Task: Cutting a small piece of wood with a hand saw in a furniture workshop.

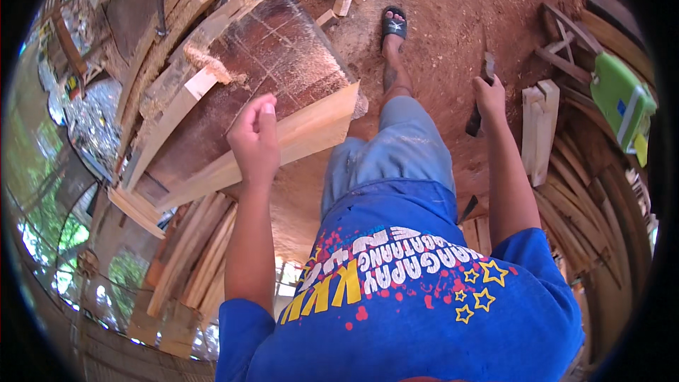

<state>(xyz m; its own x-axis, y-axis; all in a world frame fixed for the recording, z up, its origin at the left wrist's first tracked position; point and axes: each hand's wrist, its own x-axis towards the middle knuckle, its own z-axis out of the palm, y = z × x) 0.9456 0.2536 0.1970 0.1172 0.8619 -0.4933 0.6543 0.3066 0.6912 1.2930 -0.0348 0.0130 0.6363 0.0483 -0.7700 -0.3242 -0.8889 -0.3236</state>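
Observation:
My left hand [257, 143] is raised over a pale wooden plank [311, 126] on the near side of the workbench. Its fingers are curled with the thumb pointing away from me; whether anything is in them is hidden. At the plank's left end, another pale board [136, 210] meets it at a corner, and a third board [170, 124] runs up the far left side. Away from the bench, my right hand [489, 96] is closed around a slim dark tool [474, 124], whose narrow greyish end sticks out beyond the fingers. Its exact kind cannot be made out.
Sawdust and shavings [207, 61] cover the dark worktop [265, 42]. Several wood offcuts [342, 4] lie on the dirt floor beyond it. To the right are a notched timber post [539, 131], a green plastic container [622, 99] and stacked lumber [590, 205]. More planks [201, 251] lean below the bench.

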